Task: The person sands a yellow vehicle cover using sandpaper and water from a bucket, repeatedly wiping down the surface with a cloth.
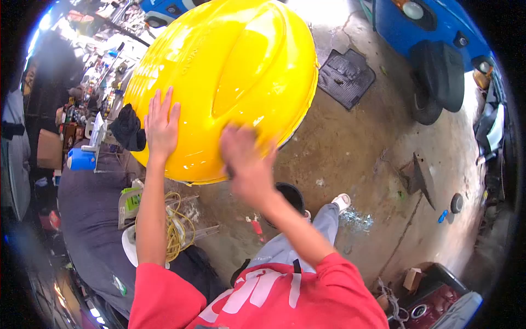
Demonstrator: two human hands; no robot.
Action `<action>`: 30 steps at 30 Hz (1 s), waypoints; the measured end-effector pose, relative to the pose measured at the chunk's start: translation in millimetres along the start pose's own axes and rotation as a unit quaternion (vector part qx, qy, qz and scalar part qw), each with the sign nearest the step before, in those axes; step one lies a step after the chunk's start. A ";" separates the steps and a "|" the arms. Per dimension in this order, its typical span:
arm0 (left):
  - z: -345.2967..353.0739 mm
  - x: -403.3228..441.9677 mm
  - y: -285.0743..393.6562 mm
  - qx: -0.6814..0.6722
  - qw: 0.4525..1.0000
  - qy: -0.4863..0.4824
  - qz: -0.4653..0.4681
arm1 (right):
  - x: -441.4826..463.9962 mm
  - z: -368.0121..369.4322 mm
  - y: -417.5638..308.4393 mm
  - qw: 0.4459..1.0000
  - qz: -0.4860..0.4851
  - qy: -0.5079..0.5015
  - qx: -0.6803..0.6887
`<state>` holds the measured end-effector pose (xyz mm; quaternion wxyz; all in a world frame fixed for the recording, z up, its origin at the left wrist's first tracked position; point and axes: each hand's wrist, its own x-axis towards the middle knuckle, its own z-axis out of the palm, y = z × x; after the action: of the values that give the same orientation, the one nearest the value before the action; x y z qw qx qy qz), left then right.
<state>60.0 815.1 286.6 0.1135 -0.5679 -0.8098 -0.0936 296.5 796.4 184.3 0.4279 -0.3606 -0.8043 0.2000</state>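
Observation:
A large glossy yellow panel (263,71), shaped like a car hood with moulded ridges, lies in front of me. My left hand (162,126) rests flat on its near left part, fingers stretched. Beside that hand, a crumpled black cloth (128,128) sits at the panel's left edge. My right hand (253,172) is over the near edge of the panel, wrapped round a dark brownish pad (236,143). Motion blurs the pad, so its exact kind cannot be made out.
A black bucket (290,196) stands under the panel's near edge, by my feet. A coiled yellow hose (179,230) lies at left. On the concrete floor are a black floor mat (347,78) and a red-handled tool (256,227). A blue vehicle (438,27) stands at upper right.

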 end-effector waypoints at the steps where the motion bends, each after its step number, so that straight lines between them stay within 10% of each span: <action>1: -0.7 0.3 1.1 -0.001 1.000 -0.003 0.005 | 32.5 -15.5 20.8 0.993 0.102 0.053 -0.012; 4: 1.5 -2.8 0.0 0.010 1.000 -0.002 0.000 | 108.0 -29.5 133.8 0.961 0.196 0.124 0.148; 12: 3.6 1.9 -12.9 0.016 0.998 0.007 0.053 | -15.2 18.6 -18.0 0.996 0.034 0.035 0.075; 16: 0.3 -2.4 -6.4 0.015 0.999 0.009 0.051 | 95.5 -34.4 110.2 0.976 0.171 0.115 0.065; 23: -1.8 -1.1 -9.6 0.009 0.999 -0.002 0.050 | -12.8 7.9 -28.2 0.994 0.051 0.005 0.099; 30: 1.4 0.5 -12.5 0.004 0.999 0.005 0.054 | 102.8 -34.1 131.4 0.974 0.163 0.110 0.109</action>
<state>48.0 811.7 285.1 0.1242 -0.6099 -0.7779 -0.0871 340.1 960.8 176.3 0.5122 -0.4576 -0.6560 0.3129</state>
